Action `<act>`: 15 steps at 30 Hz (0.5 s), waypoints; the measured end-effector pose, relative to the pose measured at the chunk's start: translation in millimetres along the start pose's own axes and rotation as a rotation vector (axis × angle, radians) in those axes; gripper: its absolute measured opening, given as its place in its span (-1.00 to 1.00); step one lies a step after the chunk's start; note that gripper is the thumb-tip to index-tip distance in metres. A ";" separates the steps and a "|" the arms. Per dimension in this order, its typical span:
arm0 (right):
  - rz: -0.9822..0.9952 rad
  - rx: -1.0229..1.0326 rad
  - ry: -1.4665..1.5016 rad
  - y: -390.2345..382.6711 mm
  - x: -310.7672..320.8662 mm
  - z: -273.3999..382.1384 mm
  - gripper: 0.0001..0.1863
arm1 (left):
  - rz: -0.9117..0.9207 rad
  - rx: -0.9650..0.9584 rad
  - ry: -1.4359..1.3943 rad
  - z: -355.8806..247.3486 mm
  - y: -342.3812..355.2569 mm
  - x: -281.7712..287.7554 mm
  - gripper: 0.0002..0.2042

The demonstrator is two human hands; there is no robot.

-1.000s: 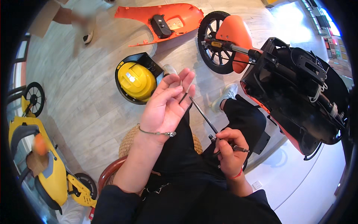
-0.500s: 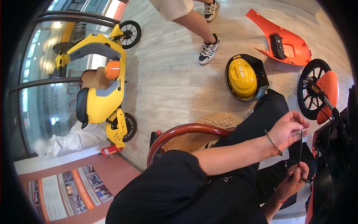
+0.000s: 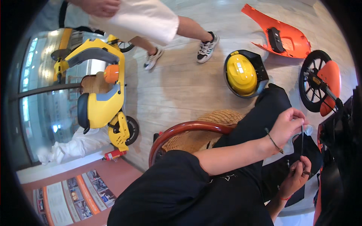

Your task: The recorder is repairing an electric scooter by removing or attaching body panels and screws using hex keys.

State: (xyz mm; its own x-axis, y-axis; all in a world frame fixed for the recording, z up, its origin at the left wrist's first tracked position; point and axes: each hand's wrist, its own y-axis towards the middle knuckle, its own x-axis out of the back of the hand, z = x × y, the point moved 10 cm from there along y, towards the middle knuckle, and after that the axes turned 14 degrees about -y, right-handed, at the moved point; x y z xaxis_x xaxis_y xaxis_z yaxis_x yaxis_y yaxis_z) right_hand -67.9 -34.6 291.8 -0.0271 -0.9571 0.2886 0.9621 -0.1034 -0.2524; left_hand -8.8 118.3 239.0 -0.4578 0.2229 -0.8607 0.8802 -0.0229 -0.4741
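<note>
A thin dark rod (image 3: 302, 141) stretches between my two hands, over my lap at the right. My left hand (image 3: 289, 126), with a dark cord bracelet at its wrist, pinches the upper end between thumb and fingers. Its lower end sits in the closed fingers of my right hand (image 3: 296, 180), which wears a ring and a red wrist string. What kind of rod it is cannot be made out. Close by on the right is dark and red bodywork (image 3: 332, 162), with a black wheel (image 3: 313, 81) and its orange fender (image 3: 330, 86) beyond.
A yellow helmet (image 3: 241, 74) sits in a black shell on the floor near an orange body panel (image 3: 288, 35). At left stand a yellow scooter (image 3: 109, 105) and a red fire extinguisher (image 3: 114, 154). Another person's white shorts (image 3: 139, 20) show up top; a wooden chair arm (image 3: 177, 130) curves beside me.
The other person has stepped to the left, toward the yellow scooter, and now partly covers its front wheel. My hands keep hold of the rod, with only a slight shift.
</note>
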 end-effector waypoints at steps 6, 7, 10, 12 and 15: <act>0.100 -0.091 -0.025 2.0 -23.2 1.5 -0.87 | 0.003 -0.064 0.072 -30.6 -8.9 12.7 -0.85; 0.105 -0.090 -0.057 -0.3 -25.3 5.3 -0.86 | 0.013 -0.044 0.044 -31.5 -10.9 12.5 -0.85; 0.150 -0.069 -0.010 -6.0 -26.4 13.1 -0.85 | 0.053 0.045 -0.060 -29.1 -12.9 7.4 -0.85; 0.128 -0.082 -0.002 -7.2 -19.7 17.5 -0.85 | 0.032 0.118 -0.083 -22.1 -11.0 8.2 -0.85; 0.119 -0.028 -0.013 -9.1 -14.7 22.8 -0.85 | 0.031 0.140 -0.077 -19.0 -11.0 6.0 -0.85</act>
State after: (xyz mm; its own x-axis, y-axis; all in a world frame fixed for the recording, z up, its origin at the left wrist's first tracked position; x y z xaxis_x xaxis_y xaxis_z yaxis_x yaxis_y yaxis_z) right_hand -70.1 -13.5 311.0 0.0900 -0.9596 0.2668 0.9504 0.0027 -0.3109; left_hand -18.8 138.4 242.6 -0.4437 0.1445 -0.8844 0.8704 -0.1653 -0.4637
